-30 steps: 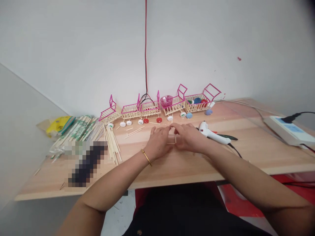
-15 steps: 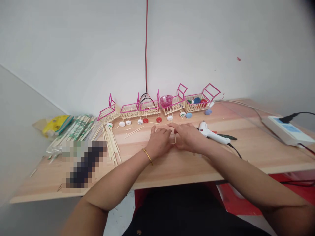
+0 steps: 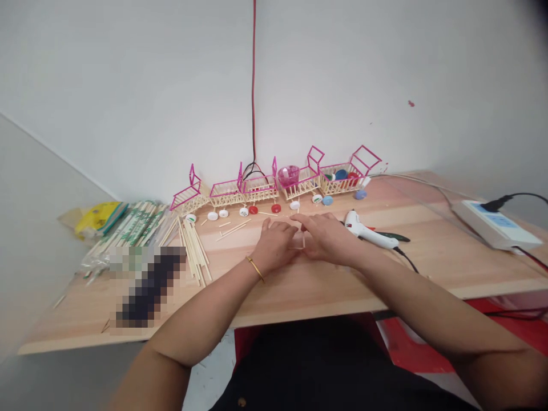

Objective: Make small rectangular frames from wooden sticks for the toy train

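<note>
My left hand [image 3: 275, 245] and my right hand [image 3: 327, 238] meet low over the middle of the wooden table. Between them is a small frame of thin wooden sticks [image 3: 303, 242], mostly covered by my fingers. Both hands have their fingers curled around its sides; the exact contact of the fingertips is hidden. Close to my right hand lies a white glue gun [image 3: 370, 235]. Several loose cut sticks [image 3: 233, 230] lie beyond and left of my left hand.
Several miniature stick shopping carts [image 3: 226, 193] with bottle-cap wheels line the wall. A purple cup [image 3: 289, 175] sits in one. Wooden sticks [image 3: 194, 251] and bagged chopsticks [image 3: 137, 225] lie left, beside a blurred dark object [image 3: 149, 288]. Right are dark-handled pliers [image 3: 391, 236] and a power strip [image 3: 499, 225].
The camera view has shifted very slightly. Both hands keep nearly the same pose around the small stick frame.
</note>
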`<state>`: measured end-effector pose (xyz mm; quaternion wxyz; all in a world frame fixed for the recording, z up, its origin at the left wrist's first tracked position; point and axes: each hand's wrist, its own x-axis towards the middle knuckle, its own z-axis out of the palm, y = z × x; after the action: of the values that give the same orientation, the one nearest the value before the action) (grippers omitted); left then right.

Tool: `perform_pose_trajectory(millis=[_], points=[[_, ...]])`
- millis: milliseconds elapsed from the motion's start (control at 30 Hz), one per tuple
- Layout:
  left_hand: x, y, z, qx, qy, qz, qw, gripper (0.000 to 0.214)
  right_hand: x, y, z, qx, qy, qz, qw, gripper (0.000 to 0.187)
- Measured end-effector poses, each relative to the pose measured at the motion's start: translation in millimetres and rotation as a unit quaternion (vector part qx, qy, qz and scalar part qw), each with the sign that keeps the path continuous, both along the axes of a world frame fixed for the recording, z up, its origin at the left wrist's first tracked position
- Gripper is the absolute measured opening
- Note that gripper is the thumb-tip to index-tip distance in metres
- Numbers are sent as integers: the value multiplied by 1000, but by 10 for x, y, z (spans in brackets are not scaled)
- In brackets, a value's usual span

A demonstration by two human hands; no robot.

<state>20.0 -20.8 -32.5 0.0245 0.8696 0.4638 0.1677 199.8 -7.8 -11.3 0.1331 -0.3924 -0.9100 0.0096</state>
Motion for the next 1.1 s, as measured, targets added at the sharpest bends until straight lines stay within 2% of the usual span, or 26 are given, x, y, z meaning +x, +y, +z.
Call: perform_pose_trajectory(millis=[267,400,467,567,633,767,967,1100], points=[[-35,-9,0,13,-13,2,1000,40,17,-14,42,2,33,14,999,69],[-62,-3,-6,21,-19,9,1000,40,68,-28,110,-33,138,36,989,74],[-77,-1,-1,36,-30,16,999,43,104,-24,137,-50,217,26,974,66],[-93,-18,28,69,-54,29,996,48,140,-2,139,-68,312,-24,947,41],[-97,-44,61,88,-66,30,993,48,145,14,125,-113,358,-53,925,34],[-89,-103,124,112,-70,22,991,46,120,19,127,-237,410,-76,877,37],[-74,-135,159,115,-70,20,991,47,94,-10,179,-346,399,-78,845,40],[-75,-138,155,113,-74,10,991,47,88,-6,154,-381,395,-62,834,37]])
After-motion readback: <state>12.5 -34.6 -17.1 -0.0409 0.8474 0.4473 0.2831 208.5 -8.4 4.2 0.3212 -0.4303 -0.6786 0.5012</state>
